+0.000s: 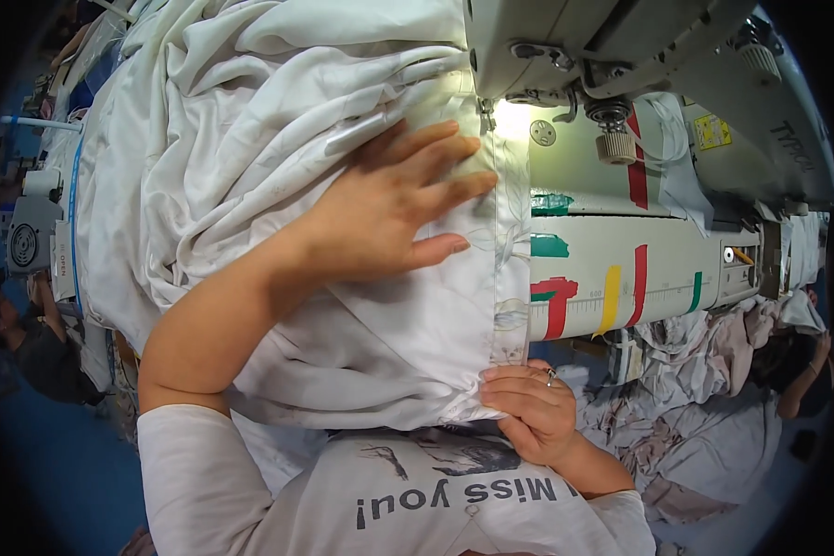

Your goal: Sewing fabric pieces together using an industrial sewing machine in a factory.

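A big pile of white fabric [250, 120] covers the sewing table. My left hand [394, 208] lies flat on it, fingers spread, pressing the cloth down just left of the folded hem [508, 269]. The hem runs up to the needle and presser foot [485, 113] of a grey-white sewing machine [621, 56]. My right hand [528, 412] is at the near edge of the table, fingers closed, pinching the hem's lower end. A ring shows on one of its fingers.
The machine bed [621, 269] to the right carries red, yellow and green tape marks. More pale fabric [704, 408] is heaped lower right beside a seated person [802, 371]. Another person [23, 338] sits far left by another machine [32, 232]. The floor is blue.
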Action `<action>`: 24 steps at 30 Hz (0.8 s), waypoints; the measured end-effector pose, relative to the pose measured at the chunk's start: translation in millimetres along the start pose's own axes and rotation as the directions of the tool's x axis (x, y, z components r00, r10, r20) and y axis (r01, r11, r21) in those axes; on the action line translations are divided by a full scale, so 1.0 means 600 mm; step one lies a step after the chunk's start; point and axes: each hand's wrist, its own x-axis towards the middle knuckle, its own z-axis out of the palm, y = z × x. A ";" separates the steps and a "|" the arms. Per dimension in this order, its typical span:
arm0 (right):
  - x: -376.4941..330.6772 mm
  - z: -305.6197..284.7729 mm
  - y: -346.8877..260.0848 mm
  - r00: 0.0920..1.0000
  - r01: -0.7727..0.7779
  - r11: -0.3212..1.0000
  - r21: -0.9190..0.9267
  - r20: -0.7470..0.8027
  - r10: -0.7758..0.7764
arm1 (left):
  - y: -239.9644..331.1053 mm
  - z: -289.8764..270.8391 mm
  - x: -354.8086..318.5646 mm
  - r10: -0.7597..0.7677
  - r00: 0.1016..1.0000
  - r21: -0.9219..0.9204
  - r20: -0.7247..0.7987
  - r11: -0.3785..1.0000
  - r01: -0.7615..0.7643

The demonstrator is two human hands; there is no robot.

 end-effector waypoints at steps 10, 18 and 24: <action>0.052 0.006 0.001 0.994 0.089 0.996 0.002 -0.072 -0.088 | -0.002 -0.003 0.009 0.090 0.996 0.014 -0.028 0.996 -0.090; 0.082 -0.001 -0.011 0.990 0.129 0.988 -0.082 -0.048 -0.134 | -0.033 -0.010 0.018 0.146 0.989 -0.037 -0.032 0.988 -0.147; 0.094 -0.015 -0.013 0.984 0.116 0.969 -0.218 -0.104 -0.142 | -0.022 -0.004 0.020 0.157 0.986 -0.030 -0.054 0.987 -0.159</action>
